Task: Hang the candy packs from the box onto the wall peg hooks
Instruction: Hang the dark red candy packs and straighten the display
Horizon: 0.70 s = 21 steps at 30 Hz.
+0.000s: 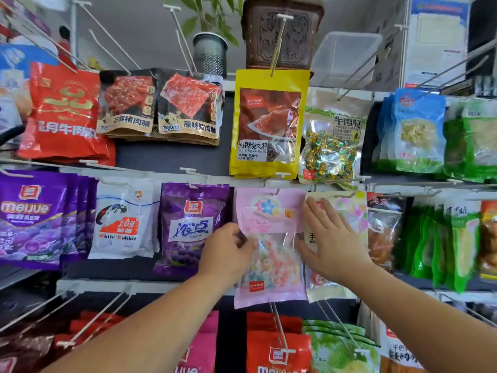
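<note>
A pink candy pack (269, 211) with pastel sweets behind a clear window hangs on a peg hook (277, 190) in the middle row of the wall. My left hand (228, 251) pinches the pack's left edge at the window. My right hand (330, 238) lies flat with straight fingers, touching the pink pack's right edge and covering part of the cream and pink pack (349, 211) hanging beside it. The box is out of view.
Purple packs (193, 224) and a white rabbit pack (121, 224) hang to the left, brown and green packs (435, 246) to the right. A yellow pack (269, 125) hangs above. Long bare hooks (279, 327) jut out below, over red packs (277, 351).
</note>
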Each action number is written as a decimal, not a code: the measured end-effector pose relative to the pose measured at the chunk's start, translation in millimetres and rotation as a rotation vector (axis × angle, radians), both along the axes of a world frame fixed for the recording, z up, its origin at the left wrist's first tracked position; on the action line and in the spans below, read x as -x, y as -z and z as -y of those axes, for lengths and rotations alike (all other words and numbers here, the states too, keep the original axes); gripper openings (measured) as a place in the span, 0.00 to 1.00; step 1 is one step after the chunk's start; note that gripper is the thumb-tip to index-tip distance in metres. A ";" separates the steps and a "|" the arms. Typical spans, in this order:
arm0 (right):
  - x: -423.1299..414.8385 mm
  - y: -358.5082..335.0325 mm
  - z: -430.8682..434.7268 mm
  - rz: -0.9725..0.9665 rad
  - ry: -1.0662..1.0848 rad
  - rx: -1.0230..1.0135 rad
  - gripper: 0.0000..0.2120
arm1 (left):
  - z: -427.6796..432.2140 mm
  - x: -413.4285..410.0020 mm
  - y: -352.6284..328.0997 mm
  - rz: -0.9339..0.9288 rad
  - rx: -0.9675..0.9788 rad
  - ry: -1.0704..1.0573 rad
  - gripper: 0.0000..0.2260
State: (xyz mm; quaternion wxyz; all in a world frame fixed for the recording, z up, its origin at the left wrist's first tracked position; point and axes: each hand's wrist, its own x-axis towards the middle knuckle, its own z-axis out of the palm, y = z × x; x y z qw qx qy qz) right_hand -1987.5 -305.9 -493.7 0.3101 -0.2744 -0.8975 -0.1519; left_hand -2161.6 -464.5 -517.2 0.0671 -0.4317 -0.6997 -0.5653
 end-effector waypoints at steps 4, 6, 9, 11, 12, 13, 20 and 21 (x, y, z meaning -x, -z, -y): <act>0.8 -8.4 -12.3 0.050 0.054 0.080 0.38 | -3.4 5.3 -0.7 0.033 -0.052 -0.058 0.03; 5.1 -10.2 -13.2 0.047 0.082 0.125 0.38 | 1.3 9.9 -0.9 0.028 -0.068 -0.095 0.05; 11.1 -10.6 -16.1 0.092 0.137 0.129 0.39 | 5.6 18.4 -4.4 0.008 -0.071 -0.110 0.04; 12.8 -9.1 -15.9 0.093 0.145 0.139 0.40 | 7.0 21.3 -7.0 0.004 -0.070 -0.113 0.03; 13.6 -7.9 -13.6 0.082 0.141 0.135 0.41 | 7.2 21.9 -8.0 0.005 -0.066 -0.110 0.03; 14.6 -6.1 -9.5 0.069 0.132 0.124 0.41 | 7.8 22.0 -8.0 0.007 -0.061 -0.103 0.03; 25.8 -4.5 20.1 -0.003 0.054 0.201 0.44 | 35.0 23.4 0.4 -0.060 -0.023 -0.074 0.05; 26.2 -5.3 21.4 0.007 0.057 0.202 0.42 | 41.7 26.6 3.6 -0.066 0.011 -0.067 0.08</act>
